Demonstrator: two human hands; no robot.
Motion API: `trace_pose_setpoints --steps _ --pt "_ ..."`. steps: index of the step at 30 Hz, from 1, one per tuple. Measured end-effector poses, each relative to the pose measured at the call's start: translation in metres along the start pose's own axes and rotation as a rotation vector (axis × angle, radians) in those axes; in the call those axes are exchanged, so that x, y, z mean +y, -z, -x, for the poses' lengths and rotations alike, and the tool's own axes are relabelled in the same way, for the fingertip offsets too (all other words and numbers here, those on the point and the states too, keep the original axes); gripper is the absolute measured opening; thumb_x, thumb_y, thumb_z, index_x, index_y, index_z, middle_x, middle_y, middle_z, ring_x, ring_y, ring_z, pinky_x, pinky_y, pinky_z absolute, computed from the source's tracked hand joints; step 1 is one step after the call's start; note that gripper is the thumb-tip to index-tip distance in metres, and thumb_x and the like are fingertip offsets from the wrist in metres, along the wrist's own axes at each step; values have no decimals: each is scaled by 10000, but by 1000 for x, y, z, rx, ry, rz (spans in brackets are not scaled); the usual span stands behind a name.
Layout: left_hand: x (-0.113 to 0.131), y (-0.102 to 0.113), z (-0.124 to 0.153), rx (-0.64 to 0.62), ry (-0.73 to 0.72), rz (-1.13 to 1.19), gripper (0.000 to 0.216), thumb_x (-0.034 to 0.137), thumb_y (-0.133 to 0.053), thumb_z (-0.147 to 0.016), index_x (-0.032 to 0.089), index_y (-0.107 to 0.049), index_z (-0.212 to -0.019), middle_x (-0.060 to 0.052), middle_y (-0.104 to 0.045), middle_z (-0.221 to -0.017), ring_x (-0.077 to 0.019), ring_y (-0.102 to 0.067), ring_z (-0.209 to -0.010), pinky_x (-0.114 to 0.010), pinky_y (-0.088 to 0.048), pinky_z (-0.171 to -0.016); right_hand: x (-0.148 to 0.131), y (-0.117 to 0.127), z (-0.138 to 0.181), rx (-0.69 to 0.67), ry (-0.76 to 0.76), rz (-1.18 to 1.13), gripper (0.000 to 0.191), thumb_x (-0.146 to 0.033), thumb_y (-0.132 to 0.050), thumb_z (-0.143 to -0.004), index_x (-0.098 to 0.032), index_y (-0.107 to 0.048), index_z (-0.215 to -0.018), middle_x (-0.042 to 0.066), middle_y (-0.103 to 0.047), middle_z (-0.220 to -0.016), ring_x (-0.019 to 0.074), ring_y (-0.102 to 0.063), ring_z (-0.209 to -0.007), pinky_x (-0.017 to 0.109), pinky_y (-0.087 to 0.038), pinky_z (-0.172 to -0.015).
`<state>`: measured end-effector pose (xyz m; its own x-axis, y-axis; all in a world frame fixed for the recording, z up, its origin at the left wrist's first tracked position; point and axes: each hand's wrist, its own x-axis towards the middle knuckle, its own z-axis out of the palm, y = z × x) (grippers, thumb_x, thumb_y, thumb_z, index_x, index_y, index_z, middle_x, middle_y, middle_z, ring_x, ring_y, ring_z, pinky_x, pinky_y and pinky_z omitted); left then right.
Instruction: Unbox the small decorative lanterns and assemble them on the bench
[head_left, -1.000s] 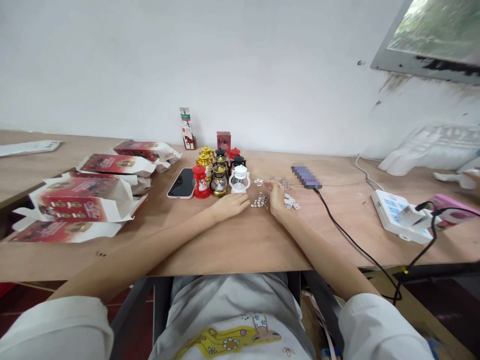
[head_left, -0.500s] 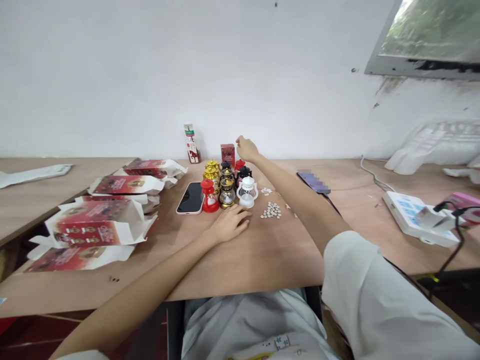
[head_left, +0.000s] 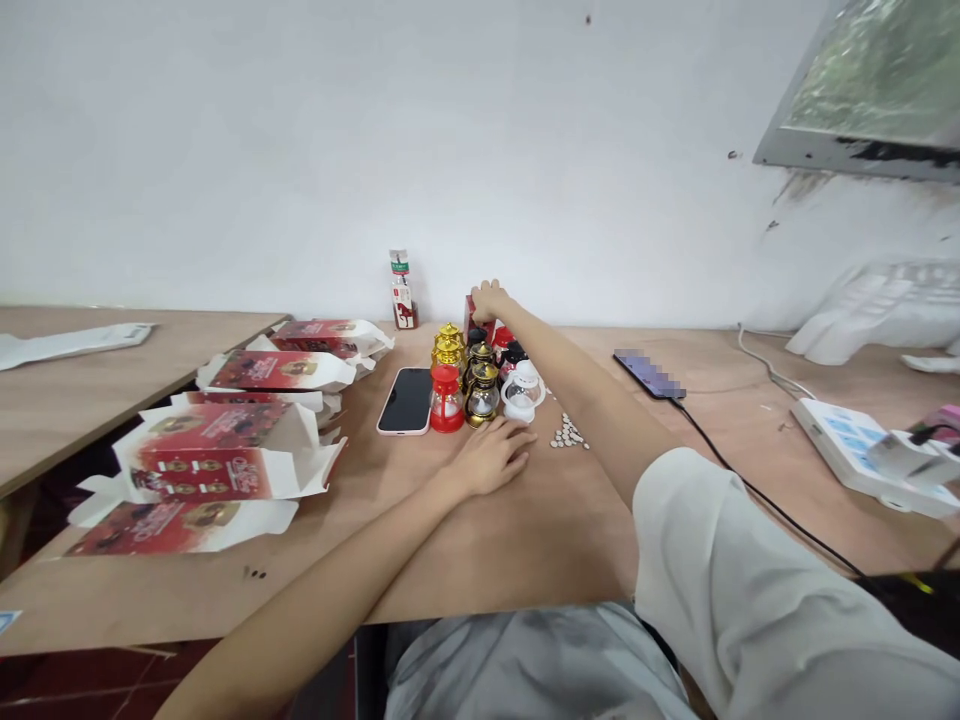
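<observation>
My right hand (head_left: pixel 491 300) reaches far across the wooden table (head_left: pixel 525 520) and its fingers close over the top of a small red box (head_left: pixel 471 312) behind a cluster of several toy lanterns (head_left: pixel 480 378) in gold, red, black and white. My left hand (head_left: pixel 495 458) lies flat and open on the table just in front of the lanterns, holding nothing. A little heap of small white round pieces (head_left: pixel 568 436) lies to its right.
A smartphone (head_left: pixel 406 400) lies left of the lanterns. Several red-and-white flattened cartons (head_left: pixel 225 440) are stacked at the left. A tall narrow box (head_left: pixel 403 290) stands at the wall. At the right are a blurred dark device (head_left: pixel 649 374) with a black cable and a white power strip (head_left: pixel 862 450).
My right hand left the small pieces, stretched to the back of the table and came down onto the red box. My left hand stayed in front of the lanterns.
</observation>
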<state>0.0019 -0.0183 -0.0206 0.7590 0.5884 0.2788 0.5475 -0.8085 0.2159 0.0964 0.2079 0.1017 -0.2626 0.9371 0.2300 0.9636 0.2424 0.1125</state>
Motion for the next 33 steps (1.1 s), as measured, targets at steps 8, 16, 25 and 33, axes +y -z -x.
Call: trace_pose_setpoints --steps 8,16,25,33 --pt "0 0 0 2 6 13 379 278 -416 -915 194 -565 -1253 -88 -548 -1306 -242 -481 -1182 -401 -405 -1010 21 33 9 240 25 -21 675 -242 -716 -637 -41 -421 -1210 232 -524 -1202 354 -489 -1130 481 -426 -935" --pt "-7 -6 1 86 51 407 257 122 -500 -824 193 -674 -1000 -73 -654 -1137 -204 -556 -1116 -367 -428 -997 66 67 159 913 6 -803 572 -497 -643 -755 -220 -409 -1198 82 -550 -1157 238 -555 -1055 445 -480 -881" --pt "36 -11 -2 294 356 1297 647 411 -787 -616 198 -580 -1191 -95 -633 -1238 -286 -533 -1212 -463 -348 -1086 1 -18 294 532 -78 -1506 470 -506 -771 -614 -241 -544 -929 36 -659 -898 202 -628 -830 357 -531 -740" --pt "47 -10 3 403 487 1414 536 401 -762 -641 178 -645 -1114 -96 -637 -1225 -305 -532 -1200 -486 -381 -1066 0 -36 297 405 4 -1614 548 -596 -742 -611 -239 -548 -978 36 -647 -936 205 -617 -866 343 -512 -770"
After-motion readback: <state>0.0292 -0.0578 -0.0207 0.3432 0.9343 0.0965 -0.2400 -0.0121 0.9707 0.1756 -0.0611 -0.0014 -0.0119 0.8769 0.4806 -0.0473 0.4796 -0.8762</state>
